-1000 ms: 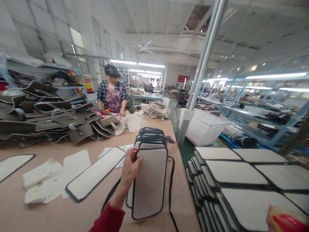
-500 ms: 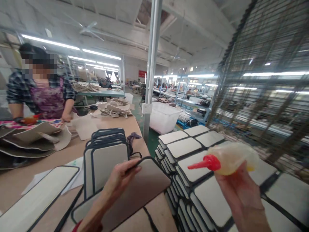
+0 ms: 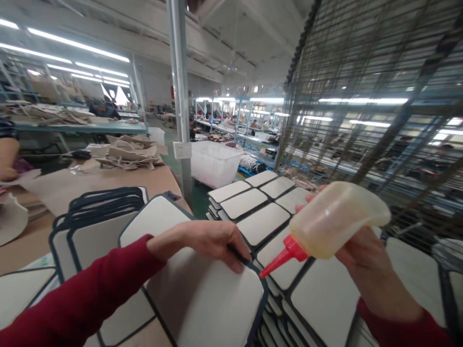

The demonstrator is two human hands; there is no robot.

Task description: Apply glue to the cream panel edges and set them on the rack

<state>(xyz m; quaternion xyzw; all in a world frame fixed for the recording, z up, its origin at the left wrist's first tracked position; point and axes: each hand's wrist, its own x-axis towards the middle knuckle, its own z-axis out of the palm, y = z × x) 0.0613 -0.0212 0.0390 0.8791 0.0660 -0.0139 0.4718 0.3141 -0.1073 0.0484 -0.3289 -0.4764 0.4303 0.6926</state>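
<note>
White, with a dark blue edging, a panel is gripped along its edge by the fingers of the left hand, the thumb pressed flat against its face. It slants down from them toward the near side. Just to the right of those fingers, the right hand is wrapped around a soft, cloudy plastic bottle, fingertips showing along its far side. The bottle tips downward, and its red nozzle points at the panel's dark edge close beside the left fingers; whether it touches cannot be told.

Dark red sleeves cover both forearms. To the left of the left fingers, beyond the forearm, a row of similar panels stands upright on the brown surface, leaning one behind another. Past the left fingers and under the bottle, many more edged panels lie in close piles.

Farther ahead and left of the fingers rests a heap of beige pieces. At the far left, a co-worker's arm enters the view. Straight ahead, beyond the surface's edge, rises a metal post with a white socket box, and beside it sits a whitish plastic bin. Wire mesh towers behind the bottle.
</note>
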